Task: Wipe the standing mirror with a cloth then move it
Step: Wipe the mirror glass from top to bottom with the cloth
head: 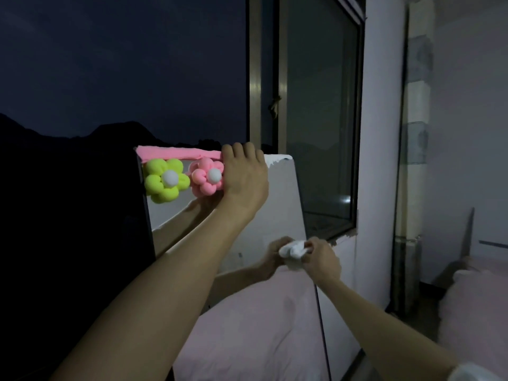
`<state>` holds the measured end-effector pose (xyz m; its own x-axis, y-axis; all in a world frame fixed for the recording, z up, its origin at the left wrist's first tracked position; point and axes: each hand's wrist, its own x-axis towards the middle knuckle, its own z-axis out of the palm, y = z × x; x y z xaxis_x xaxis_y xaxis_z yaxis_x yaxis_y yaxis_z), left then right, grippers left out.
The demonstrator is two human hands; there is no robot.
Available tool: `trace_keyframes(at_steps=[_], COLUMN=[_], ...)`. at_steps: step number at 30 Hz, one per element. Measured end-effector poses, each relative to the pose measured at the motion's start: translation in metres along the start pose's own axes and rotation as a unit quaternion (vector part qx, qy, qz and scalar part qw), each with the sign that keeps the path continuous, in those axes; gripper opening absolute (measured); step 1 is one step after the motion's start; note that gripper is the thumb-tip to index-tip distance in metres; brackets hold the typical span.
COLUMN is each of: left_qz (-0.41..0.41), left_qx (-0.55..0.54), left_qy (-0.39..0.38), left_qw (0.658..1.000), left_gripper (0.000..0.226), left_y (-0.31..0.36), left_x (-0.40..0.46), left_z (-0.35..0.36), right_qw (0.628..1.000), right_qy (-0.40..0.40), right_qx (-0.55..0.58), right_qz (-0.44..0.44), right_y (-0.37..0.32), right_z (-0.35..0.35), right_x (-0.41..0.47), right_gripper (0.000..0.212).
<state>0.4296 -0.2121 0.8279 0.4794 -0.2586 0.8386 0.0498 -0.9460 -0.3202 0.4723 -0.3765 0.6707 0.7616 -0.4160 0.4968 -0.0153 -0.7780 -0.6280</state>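
The standing mirror (277, 204) leans in front of a dark window, its top edge trimmed in pink and white foam, with a yellow-green flower (165, 180) and a pink flower (204, 177) stuck near the top. My left hand (244, 174) grips the mirror's top edge, fingers curled over it. My right hand (320, 257) holds a bunched white cloth (292, 253) against the glass near the mirror's right edge. Both arms and the cloth are reflected in the glass.
A window frame (354, 133) and a pale wall (382, 133) stand right of the mirror. A pink-covered bed (478, 303) lies at the lower right; pink bedding also shows in the mirror. A tall narrow cabinet (412, 160) stands by the wall.
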Motion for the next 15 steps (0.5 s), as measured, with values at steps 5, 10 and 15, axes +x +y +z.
trace_keyframes(at_steps=[5,10,15], left_qz=[0.011,0.011,-0.012], left_qx=[0.001,0.028,0.021], left_qy=[0.012,0.001,-0.008], left_qw=[1.0,1.0,1.0], left_gripper=[0.043,0.056,0.062], left_y=[0.01,0.017,0.014], left_x=[-0.002,-0.003,-0.005], left_z=[0.0,0.002,0.007], right_qw=[0.993,0.98,0.99], right_qy=[0.083,0.074,-0.118], right_qx=[0.079,0.138,-0.055], right_qz=[-0.022,-0.12,0.061], right_y=[-0.012,-0.013,0.041], right_z=[-0.019,-0.01,0.016], right_x=[0.012,0.003,-0.038], right_gripper=[0.02,0.024,0.029])
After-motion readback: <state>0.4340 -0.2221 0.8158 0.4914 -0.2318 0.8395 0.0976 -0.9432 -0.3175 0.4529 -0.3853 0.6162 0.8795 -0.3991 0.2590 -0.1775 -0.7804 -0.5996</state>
